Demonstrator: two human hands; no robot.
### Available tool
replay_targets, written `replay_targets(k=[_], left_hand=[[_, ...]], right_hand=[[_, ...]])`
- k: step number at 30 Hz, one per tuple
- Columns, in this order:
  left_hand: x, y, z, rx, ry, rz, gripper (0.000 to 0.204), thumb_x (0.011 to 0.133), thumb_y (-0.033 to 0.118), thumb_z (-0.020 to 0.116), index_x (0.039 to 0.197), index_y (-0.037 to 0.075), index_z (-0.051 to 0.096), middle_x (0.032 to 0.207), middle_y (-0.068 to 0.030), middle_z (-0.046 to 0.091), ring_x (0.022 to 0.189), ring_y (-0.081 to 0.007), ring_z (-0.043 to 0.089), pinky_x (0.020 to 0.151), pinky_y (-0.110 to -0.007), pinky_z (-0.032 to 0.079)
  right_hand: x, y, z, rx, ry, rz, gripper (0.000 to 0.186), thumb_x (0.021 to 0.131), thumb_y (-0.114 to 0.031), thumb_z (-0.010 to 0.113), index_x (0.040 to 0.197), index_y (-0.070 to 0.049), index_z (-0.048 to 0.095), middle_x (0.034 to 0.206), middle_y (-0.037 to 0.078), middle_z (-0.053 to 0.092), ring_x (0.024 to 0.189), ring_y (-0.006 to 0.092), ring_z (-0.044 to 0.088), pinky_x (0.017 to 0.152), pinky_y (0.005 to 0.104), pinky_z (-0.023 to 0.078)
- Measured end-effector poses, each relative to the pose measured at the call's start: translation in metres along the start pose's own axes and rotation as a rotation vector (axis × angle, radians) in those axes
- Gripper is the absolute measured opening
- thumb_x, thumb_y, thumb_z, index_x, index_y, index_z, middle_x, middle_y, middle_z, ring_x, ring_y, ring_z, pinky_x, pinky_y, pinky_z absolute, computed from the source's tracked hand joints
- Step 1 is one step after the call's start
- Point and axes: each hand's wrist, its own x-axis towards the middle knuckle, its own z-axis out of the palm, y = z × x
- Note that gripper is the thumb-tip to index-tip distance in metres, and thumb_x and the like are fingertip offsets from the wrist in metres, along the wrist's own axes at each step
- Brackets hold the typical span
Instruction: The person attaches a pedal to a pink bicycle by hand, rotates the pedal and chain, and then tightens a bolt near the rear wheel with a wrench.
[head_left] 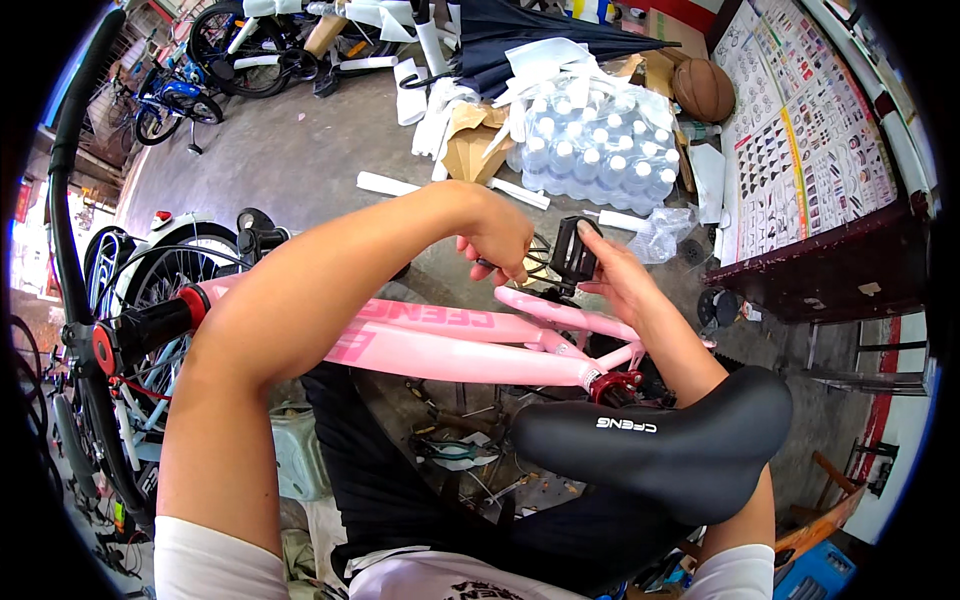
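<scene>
The left hand (497,235) curls around a thin tool at the crank, fingers pinched on it, just above the pink bicycle frame (450,345). Beside it, the right hand (615,275) cups the black pedal (573,250), steadying it; the saddle (660,440) sits nearer.

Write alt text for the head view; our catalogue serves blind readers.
A person's right hand holds a black bicycle pedal while the left hand grips a tool at it, above a pink bicycle frame with a black saddle. A pack of water bottles lies on the concrete floor beyond.
</scene>
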Motion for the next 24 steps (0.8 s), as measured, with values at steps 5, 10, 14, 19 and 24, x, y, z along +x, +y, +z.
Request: replay_targets(k=[5, 10, 14, 19, 24], left_hand=[[0.002, -0.006, 0.002, -0.042, -0.009, -0.023, 0.037, 0.093, 0.041, 0.060, 0.099, 0.008, 0.075, 0.077, -0.0046, 0.072, 0.063, -0.0168, 0.058, 0.064, -0.035, 0.049], [0.000, -0.010, 0.006, -0.018, 0.008, -0.014, 0.037, 0.094, 0.041, 0.059, 0.099, 0.008, 0.076, 0.075, -0.0045, 0.072, 0.064, -0.0171, 0.059, 0.064, -0.035, 0.049], [0.003, -0.001, 0.004, 0.000, 0.013, -0.004, 0.037, 0.094, 0.040, 0.058, 0.101, 0.008, 0.075, 0.074, -0.0047, 0.072, 0.066, -0.0182, 0.060, 0.067, -0.036, 0.049], [0.003, -0.003, 0.005, 0.032, 0.002, -0.017, 0.037, 0.095, 0.039, 0.056, 0.104, 0.008, 0.074, 0.075, -0.0041, 0.073, 0.070, -0.0198, 0.064, 0.071, -0.037, 0.050], [-0.007, 0.016, 0.002, 0.189, 0.034, 0.007, 0.038, 0.096, 0.040, 0.054, 0.105, 0.008, 0.074, 0.079, -0.0036, 0.075, 0.086, -0.0209, 0.069, 0.083, -0.040, 0.051]], right_hand=[[-0.040, -0.054, 0.000, -0.004, 0.097, -0.296, 0.042, 0.096, -0.046, 0.063, 0.086, -0.005, 0.062, 0.067, 0.002, 0.059, 0.058, 0.0134, 0.058, 0.061, 0.0265, 0.050], [-0.054, -0.079, 0.015, 0.032, -0.022, -0.518, 0.036, 0.099, -0.036, 0.062, 0.093, -0.001, 0.067, 0.073, 0.005, 0.065, 0.062, 0.0134, 0.061, 0.062, 0.0258, 0.051], [-0.029, -0.046, -0.006, -0.063, 0.161, -0.471, 0.037, 0.096, -0.039, 0.066, 0.100, -0.002, 0.065, 0.085, 0.005, 0.064, 0.067, 0.0116, 0.060, 0.063, 0.0253, 0.048], [-0.033, -0.022, -0.002, -0.436, 0.068, -0.382, 0.053, 0.091, -0.050, 0.070, 0.110, -0.001, 0.061, 0.084, 0.005, 0.061, 0.068, 0.0131, 0.060, 0.061, 0.0270, 0.048], [-0.033, -0.018, -0.006, -0.402, -0.079, -0.253, 0.064, 0.095, -0.059, 0.059, 0.109, 0.004, 0.062, 0.091, 0.010, 0.063, 0.072, 0.0162, 0.065, 0.066, 0.0290, 0.051]])
